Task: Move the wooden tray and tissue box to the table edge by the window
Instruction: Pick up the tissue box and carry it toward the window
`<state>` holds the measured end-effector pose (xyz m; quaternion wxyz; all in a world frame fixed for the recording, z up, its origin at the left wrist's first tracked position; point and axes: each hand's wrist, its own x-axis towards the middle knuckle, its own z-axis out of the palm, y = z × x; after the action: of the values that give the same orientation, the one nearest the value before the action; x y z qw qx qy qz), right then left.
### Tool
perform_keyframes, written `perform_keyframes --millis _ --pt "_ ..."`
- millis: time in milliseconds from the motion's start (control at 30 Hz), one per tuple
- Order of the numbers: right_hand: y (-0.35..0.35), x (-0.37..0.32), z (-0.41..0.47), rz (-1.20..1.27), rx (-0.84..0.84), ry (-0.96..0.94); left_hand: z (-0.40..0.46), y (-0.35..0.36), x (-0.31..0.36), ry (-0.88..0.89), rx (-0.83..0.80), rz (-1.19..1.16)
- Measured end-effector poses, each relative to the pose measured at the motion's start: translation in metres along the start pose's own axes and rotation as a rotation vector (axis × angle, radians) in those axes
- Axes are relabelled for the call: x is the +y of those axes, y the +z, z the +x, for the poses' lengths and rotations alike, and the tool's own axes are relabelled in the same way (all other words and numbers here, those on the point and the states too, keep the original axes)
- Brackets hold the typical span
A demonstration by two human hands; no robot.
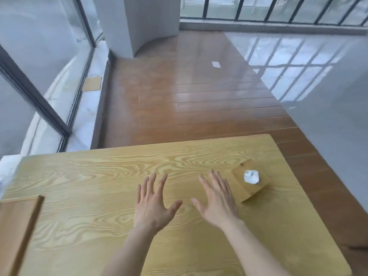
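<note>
A small wooden tissue box (251, 187) with white tissue poking from its top sits on the light wooden table (103, 176), near the right edge. The wooden tray (18, 228) lies at the table's near left, partly cut off by the frame. My left hand (154, 204) hovers over the middle of the table, fingers spread, holding nothing. My right hand (218, 200) is beside it, also spread and empty, its fingers just left of the tissue box and apart from it.
Large windows with dark frames (39, 100) and a white sill run along the left, past the table's left end. Beyond the far table edge lies brown wooden floor (179, 100). A white pillar (139, 22) and a railing (278, 8) stand at the back.
</note>
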<state>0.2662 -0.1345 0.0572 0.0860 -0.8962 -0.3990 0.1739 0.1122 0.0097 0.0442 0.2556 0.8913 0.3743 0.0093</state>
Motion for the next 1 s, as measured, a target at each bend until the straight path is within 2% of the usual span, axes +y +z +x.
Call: perform_keyframes --millis 167,400,567,767,933,1000 --pt "-0.028 0.084 -0.008 0.104 0.110 0.082 0.013 0.034 0.072 -0.022 -0.047 -0.083" --pt "-0.058 0.173 0.001 0.348 0.293 0.363 0.026 0.074 0.133 -0.055 -0.154 -0.289" --pt "-0.065 0.211 0.026 0.499 0.242 0.472 0.029 0.096 0.154 -0.196 -0.192 -0.451" --pt "-0.041 0.228 0.054 0.743 0.027 0.531 0.033 0.119 0.175 -0.333 -0.262 -0.620" --pt "-0.019 0.222 0.050 0.783 0.132 0.582 0.048 0.129 0.190 -0.387 -0.307 -0.701" --pt "-0.013 0.223 0.046 0.819 0.110 0.581 0.057 0.132 0.194 -0.394 -0.323 -0.719"
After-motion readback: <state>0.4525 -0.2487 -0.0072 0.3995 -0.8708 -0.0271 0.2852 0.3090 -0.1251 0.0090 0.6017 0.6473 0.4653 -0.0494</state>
